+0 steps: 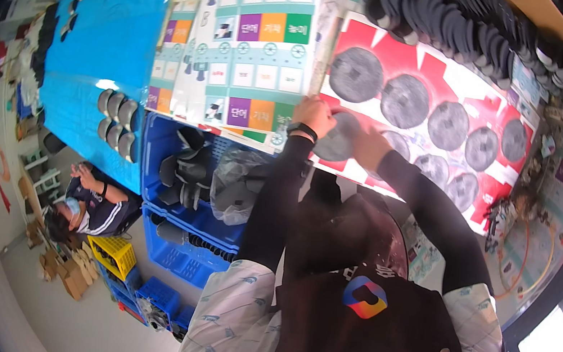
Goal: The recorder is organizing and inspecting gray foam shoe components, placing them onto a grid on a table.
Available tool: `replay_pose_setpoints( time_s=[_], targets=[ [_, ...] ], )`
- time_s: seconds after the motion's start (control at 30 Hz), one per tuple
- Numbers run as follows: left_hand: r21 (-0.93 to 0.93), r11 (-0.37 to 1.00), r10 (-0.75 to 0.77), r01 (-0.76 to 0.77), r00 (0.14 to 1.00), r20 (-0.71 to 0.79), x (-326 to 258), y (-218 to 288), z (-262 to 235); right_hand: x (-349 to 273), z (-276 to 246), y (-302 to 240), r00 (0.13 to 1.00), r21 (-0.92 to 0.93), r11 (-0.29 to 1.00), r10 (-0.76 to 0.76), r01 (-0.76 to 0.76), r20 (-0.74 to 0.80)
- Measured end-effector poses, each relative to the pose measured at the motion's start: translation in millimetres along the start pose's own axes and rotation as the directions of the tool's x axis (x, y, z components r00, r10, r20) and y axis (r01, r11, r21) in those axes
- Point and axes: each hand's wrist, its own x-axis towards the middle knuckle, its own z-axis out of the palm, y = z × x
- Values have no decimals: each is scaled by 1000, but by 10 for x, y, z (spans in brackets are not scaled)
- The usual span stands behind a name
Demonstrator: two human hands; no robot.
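Note:
A dark grey round pad (336,142) lies at the near left edge of a red and white printed sheet (449,74), between my hands. My left hand (313,117), with a black band at the wrist, has its fingers curled at the pad's upper left edge, the thumb against it. At the pad's right edge is my right hand (371,150), smeared by motion, so its fingers do not show clearly. Several similar round pads (405,101) are laid out in rows across the sheet. One pad (397,144) lies partly hidden behind my right hand.
Dark curved pieces (439,21) stand in packed rows along the table's back. To the left are coloured printed sheets (250,47) and a blue-covered table (105,40). Blue crates (164,131) with dark pieces and a plastic bag stand below. A masked person (103,200) is at the left.

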Motion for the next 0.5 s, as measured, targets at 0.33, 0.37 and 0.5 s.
replay_pose_setpoints(
  time_s=[0.33,0.37,0.5],
  targets=[
    [-687,693,-258,218,965,46,-808,-1166,-1442,-637,-1640,256,986,824,562,-81,-78,148],
    [-734,641,-325,225,946,7,-771,-1425,-1524,-576,-1696,228,985,818,568,-73,-89,157],
    [-833,351,-774,428,633,0,-847,-2987,-1420,161,-2043,-280,990,995,2,102,-95,94]
  ],
)
